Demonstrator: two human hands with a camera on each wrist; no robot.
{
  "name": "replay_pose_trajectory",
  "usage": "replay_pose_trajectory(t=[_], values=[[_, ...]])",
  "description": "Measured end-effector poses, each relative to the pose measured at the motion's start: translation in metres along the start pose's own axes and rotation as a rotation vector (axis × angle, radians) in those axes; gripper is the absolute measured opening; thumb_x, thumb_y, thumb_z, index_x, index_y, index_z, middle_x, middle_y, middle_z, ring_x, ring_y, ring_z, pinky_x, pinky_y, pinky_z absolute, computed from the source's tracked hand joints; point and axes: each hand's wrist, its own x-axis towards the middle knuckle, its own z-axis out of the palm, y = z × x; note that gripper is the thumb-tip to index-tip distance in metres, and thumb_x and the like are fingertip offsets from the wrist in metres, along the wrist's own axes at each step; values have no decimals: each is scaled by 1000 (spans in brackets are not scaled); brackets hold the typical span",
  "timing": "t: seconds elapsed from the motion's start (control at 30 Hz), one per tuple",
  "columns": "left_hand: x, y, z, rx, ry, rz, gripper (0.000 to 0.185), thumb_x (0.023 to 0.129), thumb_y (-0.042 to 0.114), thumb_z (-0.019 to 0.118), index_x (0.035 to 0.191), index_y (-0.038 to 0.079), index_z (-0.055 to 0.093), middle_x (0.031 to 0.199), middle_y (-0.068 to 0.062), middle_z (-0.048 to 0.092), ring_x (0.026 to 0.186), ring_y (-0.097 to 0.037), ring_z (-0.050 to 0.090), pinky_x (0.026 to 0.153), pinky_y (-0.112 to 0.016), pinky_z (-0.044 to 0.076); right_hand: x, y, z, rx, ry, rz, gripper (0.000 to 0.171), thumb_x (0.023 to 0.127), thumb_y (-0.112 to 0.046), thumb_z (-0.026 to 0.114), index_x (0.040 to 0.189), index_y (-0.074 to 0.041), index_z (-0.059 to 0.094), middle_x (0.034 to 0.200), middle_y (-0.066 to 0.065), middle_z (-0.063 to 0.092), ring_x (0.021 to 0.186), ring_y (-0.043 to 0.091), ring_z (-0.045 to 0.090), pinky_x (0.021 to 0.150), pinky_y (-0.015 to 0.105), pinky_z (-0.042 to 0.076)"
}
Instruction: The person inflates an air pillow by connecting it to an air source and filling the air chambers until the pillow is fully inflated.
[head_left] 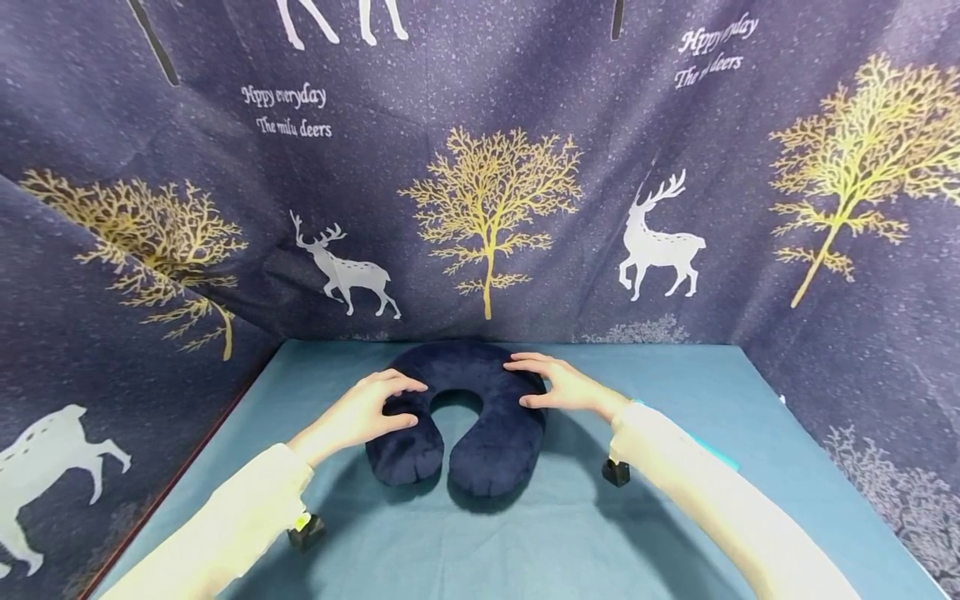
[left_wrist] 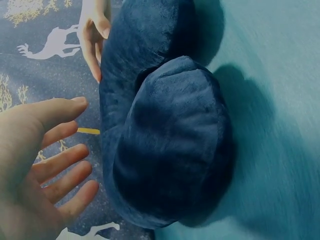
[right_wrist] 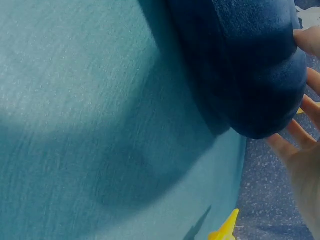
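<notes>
A dark navy U-shaped neck pillow (head_left: 498, 454) lies on the teal cloth, its two rounded ends toward me. My left hand (head_left: 371, 408) hovers at the pillow's left side, thumb and fingers spread apart. In the left wrist view a gap separates that left hand (left_wrist: 45, 160) from the plush pillow (left_wrist: 172, 145). Over the right side of the pillow is my right hand (head_left: 558, 383), its fingers lightly bent and parted. The right wrist view has the fingertips of this right hand (right_wrist: 305, 165) right at the pillow's curved surface (right_wrist: 250, 75), not gripping it.
Teal cloth (head_left: 495, 550) covers the table. Behind and beside it hangs a dark curtain (head_left: 525, 100) printed with deer and trees. A bright cyan strip (head_left: 720, 454) shows beside the right sleeve. Something yellow and pointed (right_wrist: 227, 227) appears low in the right wrist view.
</notes>
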Motion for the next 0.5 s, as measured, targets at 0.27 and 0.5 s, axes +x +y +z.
replay_pose_trajectory(t=[0.27,0.5], values=[[1,0,-3,64,-16,15,42,85,23,77,126,15,67,117,-6,66,111,-27,62,95,-47,50,1,2,-3,19,-17,29,61,92,-32,68,147,-18,48,160,10,34,149,33,31,111,56,38],[1,2,-8,83,-15,-2,43,85,26,77,126,19,67,117,-3,65,113,-27,60,96,-48,50,2,-3,-6,19,-49,24,61,93,-32,67,147,-14,47,160,14,33,147,35,33,109,56,41]])
